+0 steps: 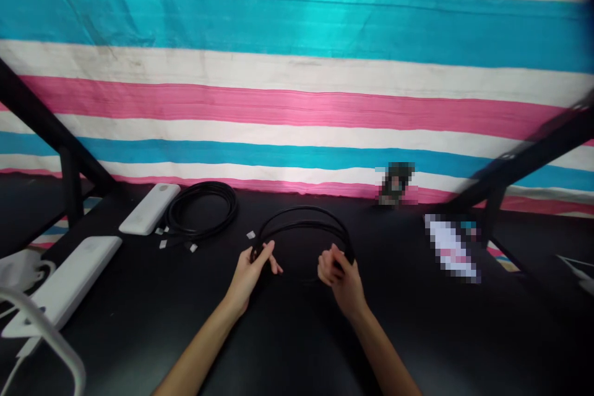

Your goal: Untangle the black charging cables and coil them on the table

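A looped black cable [304, 223] arches between my two hands above the dark table. My left hand [253, 269] grips its left side between thumb and fingers, the lower fingers partly extended. On the other side my right hand [341, 272] has its fingers curled round the loop. A small pale connector [251, 235] shows just left of my left hand. Further left lies a second coiled black cable [202, 210], with several pale connector ends [192, 248] beside it on the table.
Two white power banks [149, 209] [77, 275] lie at the left, near a white plug adapter [18, 269] and a thick white cable [60, 334]. Black metal braces [46, 117] slope at both sides. A striped sheet [297, 105] hangs behind. Blurred-out items [450, 247] sit at right.
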